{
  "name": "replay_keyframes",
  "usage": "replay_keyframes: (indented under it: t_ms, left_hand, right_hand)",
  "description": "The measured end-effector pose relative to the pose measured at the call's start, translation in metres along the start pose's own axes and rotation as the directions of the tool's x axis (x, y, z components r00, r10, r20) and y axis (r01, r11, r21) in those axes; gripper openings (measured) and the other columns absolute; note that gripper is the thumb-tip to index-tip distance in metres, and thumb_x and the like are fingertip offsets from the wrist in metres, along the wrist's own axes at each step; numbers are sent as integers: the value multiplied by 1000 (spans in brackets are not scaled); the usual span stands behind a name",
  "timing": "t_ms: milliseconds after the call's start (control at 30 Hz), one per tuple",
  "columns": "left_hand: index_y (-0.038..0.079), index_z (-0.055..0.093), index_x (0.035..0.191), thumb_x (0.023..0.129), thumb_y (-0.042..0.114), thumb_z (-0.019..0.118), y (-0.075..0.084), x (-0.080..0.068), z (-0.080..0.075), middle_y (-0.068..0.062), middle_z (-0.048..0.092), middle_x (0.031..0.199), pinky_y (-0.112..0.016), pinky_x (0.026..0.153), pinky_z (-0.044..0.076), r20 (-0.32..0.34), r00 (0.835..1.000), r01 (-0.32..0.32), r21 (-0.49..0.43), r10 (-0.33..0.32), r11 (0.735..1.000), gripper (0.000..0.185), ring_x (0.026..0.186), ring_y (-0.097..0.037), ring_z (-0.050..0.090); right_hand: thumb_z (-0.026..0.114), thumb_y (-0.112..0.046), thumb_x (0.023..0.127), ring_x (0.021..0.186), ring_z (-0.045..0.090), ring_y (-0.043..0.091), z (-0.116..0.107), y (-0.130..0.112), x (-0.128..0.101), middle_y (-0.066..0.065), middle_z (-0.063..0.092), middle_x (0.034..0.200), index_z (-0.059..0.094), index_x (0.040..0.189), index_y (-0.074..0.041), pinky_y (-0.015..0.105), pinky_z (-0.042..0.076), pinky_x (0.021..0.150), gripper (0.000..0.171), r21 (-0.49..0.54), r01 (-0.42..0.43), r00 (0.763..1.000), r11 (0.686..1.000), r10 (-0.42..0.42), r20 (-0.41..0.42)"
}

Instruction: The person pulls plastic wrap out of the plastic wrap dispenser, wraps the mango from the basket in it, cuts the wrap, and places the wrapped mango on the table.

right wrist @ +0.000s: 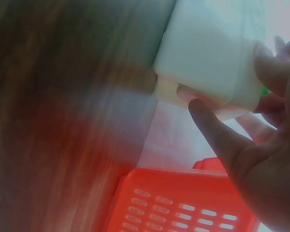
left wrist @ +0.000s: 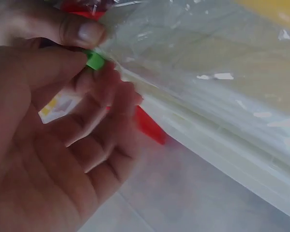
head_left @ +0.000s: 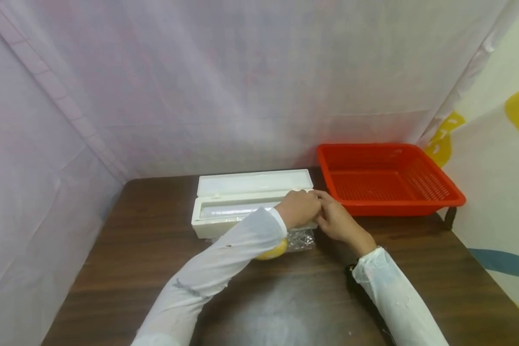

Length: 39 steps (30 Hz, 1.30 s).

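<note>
A white cling-film dispenser box [head_left: 225, 217] lies on the brown table [head_left: 285, 298] with its lid [head_left: 253, 182] open. My left hand [head_left: 300, 206] is at the box's right end. Its thumb and forefinger pinch a small green slider [left wrist: 95, 61] on the edge of the clear film [left wrist: 207, 72]. My right hand [head_left: 335, 218] grips the same end of the box [right wrist: 207, 58], thumb pressed on the end face and fingers over the far side. A yellow round object [head_left: 272, 251] lies under my left forearm, with crinkled film [head_left: 302, 239] beside it.
An empty red plastic basket [head_left: 393, 206] stands at the back right of the table, close to the box's end. White sheeting hangs behind and on the left. The table's front half is bare wood.
</note>
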<state>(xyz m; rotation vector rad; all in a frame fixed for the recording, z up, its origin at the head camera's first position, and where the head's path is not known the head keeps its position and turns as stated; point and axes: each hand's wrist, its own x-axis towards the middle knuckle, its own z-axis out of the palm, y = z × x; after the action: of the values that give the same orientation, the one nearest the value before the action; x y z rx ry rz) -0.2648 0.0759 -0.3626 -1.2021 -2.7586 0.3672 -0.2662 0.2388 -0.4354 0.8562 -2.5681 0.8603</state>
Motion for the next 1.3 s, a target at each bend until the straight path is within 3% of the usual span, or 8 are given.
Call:
replay_keyframes:
  t_ms: [167,333,467,567,733,833,1033,1300]
  left_hand:
    - [18,72,115,93,35,69,4,-3,-1,-4,66,124,-42,82,59,24,999,24,-20,-23,1000,28,104,-26,67]
    - [18,74,111,92,27,70,6,-4,-3,-4,70,120,-41,82,60,20,1000,14,-41,-13,999,20,102,-25,68]
    - [17,76,107,90,22,71,8,-2,0,-3,74,112,-40,77,61,-40,999,11,-35,-12,999,18,96,-25,71]
    - [16,77,108,88,28,75,8,-3,1,-4,75,109,-40,76,61,-79,997,23,-20,-25,1000,23,92,-25,70]
    - [17,76,110,91,37,73,3,-9,4,-1,74,111,-36,77,60,-82,997,14,0,-14,1000,28,93,-23,69]
    - [16,75,109,95,24,67,-3,-11,6,-1,75,108,-33,78,61,-71,997,-4,-35,1,999,18,91,-20,71]
    - [12,72,107,89,6,70,-21,-19,5,-7,74,104,-31,80,60,-41,999,-34,-101,30,994,18,91,-21,71]
    - [10,72,94,82,0,73,-40,-30,4,-7,73,95,-29,77,59,-15,999,-37,-213,34,976,15,84,-21,70]
  right_hand:
    - [69,1,84,124,59,35,-1,0,1,19,55,140,66,123,2,50,46,107,39,-47,26,1000,999,-25,12]
    - [68,-2,87,123,60,34,-2,-1,0,19,54,143,63,126,2,49,48,106,40,-78,31,999,996,-28,38]
    - [67,-2,88,122,61,32,-2,-1,-1,16,54,144,61,131,1,48,49,104,43,-74,36,999,997,-34,28]
    - [67,-5,90,122,61,29,0,-2,-1,14,55,143,60,132,1,47,49,105,44,-73,41,999,996,-39,27]
    - [70,-10,92,125,59,31,1,-2,-2,17,54,144,63,128,-1,48,48,106,38,-86,41,998,995,-37,55]
    - [72,-9,90,125,59,34,1,-2,-4,20,53,144,65,120,-1,50,49,105,33,-89,42,997,995,-36,65]
    - [75,-11,89,122,60,39,-2,-3,-4,24,52,144,64,95,-3,53,50,102,15,-117,41,997,992,-33,68]
    - [76,-13,89,123,61,40,-4,-3,-1,21,52,147,67,99,-6,53,48,105,15,-109,-25,997,994,33,67]
